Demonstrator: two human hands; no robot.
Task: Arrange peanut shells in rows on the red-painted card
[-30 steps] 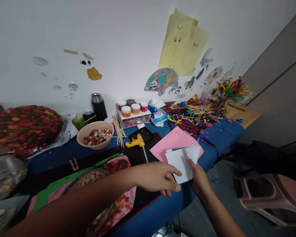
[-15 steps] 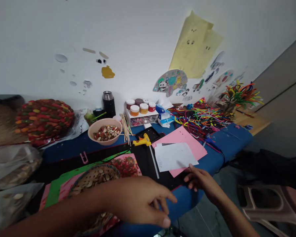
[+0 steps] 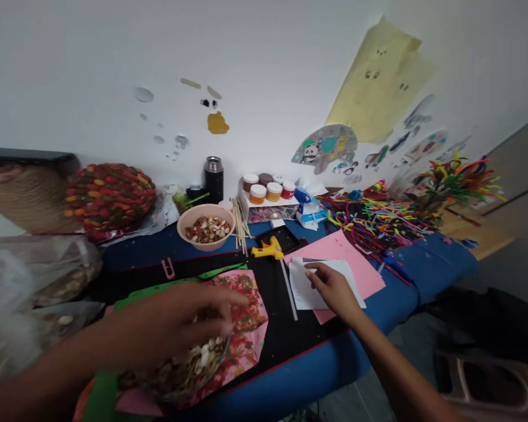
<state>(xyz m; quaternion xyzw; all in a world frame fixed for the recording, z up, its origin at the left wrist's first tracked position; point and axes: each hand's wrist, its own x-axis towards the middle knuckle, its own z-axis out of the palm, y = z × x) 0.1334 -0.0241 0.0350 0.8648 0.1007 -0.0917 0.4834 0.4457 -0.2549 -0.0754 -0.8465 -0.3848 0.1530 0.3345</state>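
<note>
- The right hand (image 3: 334, 288) is laid flat on the white paper (image 3: 323, 284), its fingers (image 3: 313, 272) spread and pressed down on the sheet rather than closed around it.
- The white paper is seen lying partly on the pink sheet (image 3: 352, 258) and partly on the black mat (image 3: 281, 316), right of centre on the blue surface (image 3: 299, 375); its long axis runs left to right.
- The left hand (image 3: 180, 319) is held over the seed-covered dish (image 3: 189, 366) at the near left, blurred; its fingers look loosely curled, but whether anything is gripped cannot be told.
- The paper lies right and far of the left hand, so the right hand is the nearer.
- A yellow glue gun (image 3: 267, 251) is found just far and left of the paper.
</note>
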